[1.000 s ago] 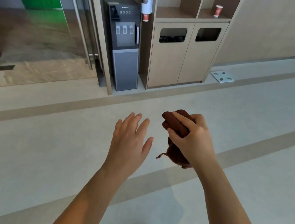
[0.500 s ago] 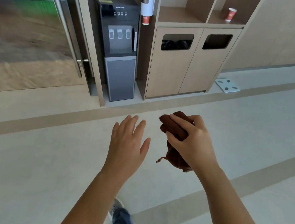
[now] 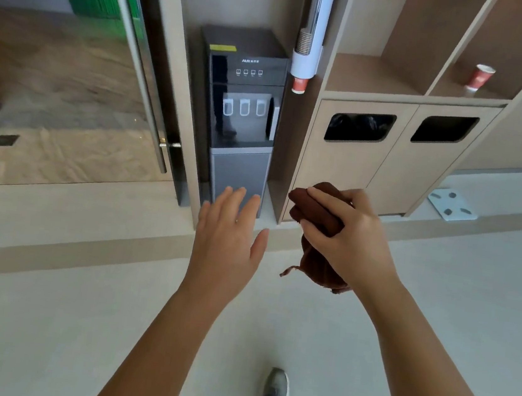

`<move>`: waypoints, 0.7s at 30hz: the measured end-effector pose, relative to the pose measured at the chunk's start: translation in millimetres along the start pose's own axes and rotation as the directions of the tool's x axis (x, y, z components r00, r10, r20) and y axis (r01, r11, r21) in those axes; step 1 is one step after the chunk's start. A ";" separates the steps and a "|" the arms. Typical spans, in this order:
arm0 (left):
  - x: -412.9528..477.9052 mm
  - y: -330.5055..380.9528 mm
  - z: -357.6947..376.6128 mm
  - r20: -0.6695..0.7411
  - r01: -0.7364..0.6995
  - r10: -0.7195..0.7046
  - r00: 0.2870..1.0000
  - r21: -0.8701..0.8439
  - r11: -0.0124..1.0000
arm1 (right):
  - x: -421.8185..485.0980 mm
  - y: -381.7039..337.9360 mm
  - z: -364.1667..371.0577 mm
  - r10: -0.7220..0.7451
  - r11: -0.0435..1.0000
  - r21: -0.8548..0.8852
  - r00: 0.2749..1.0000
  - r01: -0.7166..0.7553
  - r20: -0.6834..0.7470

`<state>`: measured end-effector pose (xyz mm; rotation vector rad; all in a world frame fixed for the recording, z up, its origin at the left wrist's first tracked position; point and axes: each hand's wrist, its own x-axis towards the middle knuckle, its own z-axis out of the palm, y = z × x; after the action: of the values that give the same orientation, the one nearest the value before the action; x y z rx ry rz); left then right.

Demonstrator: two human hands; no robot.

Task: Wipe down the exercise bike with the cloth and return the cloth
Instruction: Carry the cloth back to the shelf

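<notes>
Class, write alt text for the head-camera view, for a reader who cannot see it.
A person's right hand grips a bunched brown cloth while the left hand is held open beside it, facing a water dispenser and wooden bin cabinet.

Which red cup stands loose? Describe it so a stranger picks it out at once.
Start at the wooden cabinet right of the water dispenser. Above its two bin openings are open shelves; the cup stands in the right-hand one. Unlike the other red cup, which hangs from the white tube dispenser, it sits alone on the shelf.
</notes>
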<state>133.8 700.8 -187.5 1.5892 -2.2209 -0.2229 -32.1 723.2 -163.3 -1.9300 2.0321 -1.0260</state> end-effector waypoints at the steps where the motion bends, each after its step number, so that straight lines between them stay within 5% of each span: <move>1: 20.3 0.5 1.4 -0.032 -0.004 0.004 0.999 -0.002 1.000 | 20.8 6.8 1.3 -0.013 1.000 0.006 1.000 0.013 -0.003; 21: 368.5 38.8 -20.4 -0.375 -0.039 0.089 0.923 0.139 0.990 | 392.8 75.8 -32.7 -0.281 0.955 0.068 0.952 0.290 -0.122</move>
<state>7.2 371.7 -71.9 1.4719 -2.0081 0.2372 -173.7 365.2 -49.9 -2.2121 1.7601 -1.2867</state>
